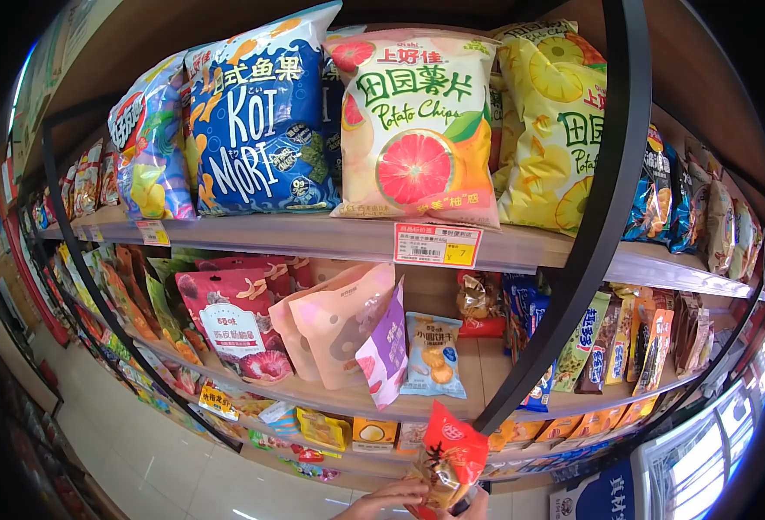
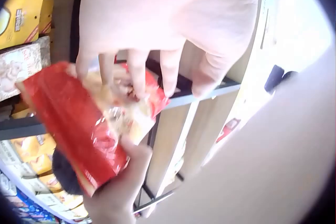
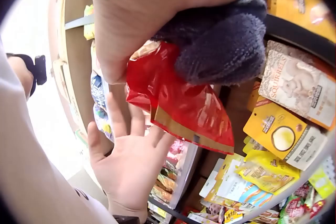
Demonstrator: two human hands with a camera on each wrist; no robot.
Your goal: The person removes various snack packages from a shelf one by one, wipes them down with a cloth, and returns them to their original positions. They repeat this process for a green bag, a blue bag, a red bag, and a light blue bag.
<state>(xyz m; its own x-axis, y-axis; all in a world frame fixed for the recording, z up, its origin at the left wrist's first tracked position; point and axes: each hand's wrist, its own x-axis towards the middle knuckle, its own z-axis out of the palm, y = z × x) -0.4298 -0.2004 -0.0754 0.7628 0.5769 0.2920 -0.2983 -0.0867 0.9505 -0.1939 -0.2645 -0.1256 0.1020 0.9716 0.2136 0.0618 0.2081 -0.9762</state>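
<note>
In the head view a red and clear snack bag (image 1: 453, 452) is upright at the bottom, between my left hand (image 1: 384, 501) and my right hand (image 1: 476, 503). The left wrist view has my left hand (image 2: 168, 19) with fingers spread and relaxed, touching the clear part of the bag (image 2: 79, 124); the right thumb presses its edge. My right hand (image 3: 163, 3) grips the bag (image 3: 178, 98) together with a dark cloth (image 3: 223, 45). Behind the bag, the left palm (image 3: 131, 166) faces up with straight fingers. The right fingertips are hidden by the cloth.
Large chip bags (image 1: 417, 130) stand on the upper shelf, whose edge (image 1: 313, 238) carries price tags. Pouches (image 1: 239, 325) and a small blue bag (image 1: 434, 355) are on the shelf below. A black post (image 1: 603, 191) crosses in front, and more snacks fill the lower shelves.
</note>
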